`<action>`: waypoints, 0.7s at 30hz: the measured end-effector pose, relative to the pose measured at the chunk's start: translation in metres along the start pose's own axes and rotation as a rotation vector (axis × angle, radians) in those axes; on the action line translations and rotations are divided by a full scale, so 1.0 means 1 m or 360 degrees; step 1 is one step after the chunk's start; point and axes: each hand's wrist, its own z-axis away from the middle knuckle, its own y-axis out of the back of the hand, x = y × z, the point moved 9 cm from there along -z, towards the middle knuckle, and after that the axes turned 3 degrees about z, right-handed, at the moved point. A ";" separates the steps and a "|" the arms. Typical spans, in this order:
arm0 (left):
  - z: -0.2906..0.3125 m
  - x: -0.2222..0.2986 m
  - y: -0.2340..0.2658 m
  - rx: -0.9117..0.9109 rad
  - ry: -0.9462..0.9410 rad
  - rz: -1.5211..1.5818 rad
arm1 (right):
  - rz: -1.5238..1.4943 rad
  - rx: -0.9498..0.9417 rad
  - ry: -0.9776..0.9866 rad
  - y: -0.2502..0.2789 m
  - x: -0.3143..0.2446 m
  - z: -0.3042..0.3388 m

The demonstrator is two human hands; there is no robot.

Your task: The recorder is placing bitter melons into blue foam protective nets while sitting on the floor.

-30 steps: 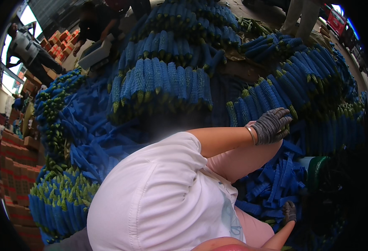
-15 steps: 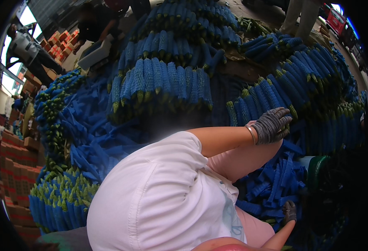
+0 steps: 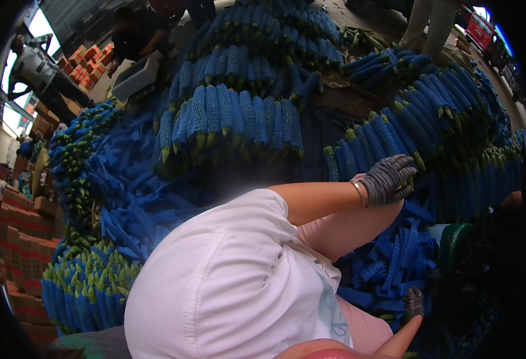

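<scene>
My left hand [image 3: 387,180], in a grey knitted glove, lies over my bent knee with its fingers stretched out and nothing in them. Just beyond it is a row of green gourds in blue foam net sleeves [image 3: 375,136], their pointed green tips showing. Lower right, my right hand [image 3: 414,303], also gloved, hangs by my other knee. Its fingers look loosely extended, with no object visible in them. Near it lies a heap of loose, flat blue sleeves [image 3: 388,263].
Stacked rows of sleeved gourds [image 3: 230,113] stand ahead, with more at lower left [image 3: 92,293]. Loose blue netting [image 3: 125,179] spreads to my left. A green-rimmed container [image 3: 452,242] stands right. Cartons [image 3: 26,251], a white crate [image 3: 136,78] and several people are farther off.
My hands have not visibly moved. The person behind the white crate has shifted an arm, and the crate is slightly moved. At the far right edge a dark shape with a skin-toned patch has come in.
</scene>
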 end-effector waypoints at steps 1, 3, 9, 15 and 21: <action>0.001 0.001 0.000 -0.0001 -0.0004 -0.0002 | 0.0015 -0.0011 0.0010 -0.001 0.000 0.000; 0.001 0.000 0.000 -0.0010 0.0053 -0.0010 | 0.0069 -0.0016 0.0049 0.004 0.002 -0.001; 0.001 0.001 0.000 -0.0030 0.0012 -0.0002 | 0.0088 -0.0036 0.0068 0.003 0.005 -0.005; 0.002 -0.003 -0.003 -0.0053 0.0011 -0.0025 | 0.0137 -0.0053 0.0062 0.005 0.009 -0.010; 0.001 -0.004 -0.001 -0.0072 0.0042 -0.0012 | 0.0007 -0.0031 0.0008 -0.002 0.000 -0.003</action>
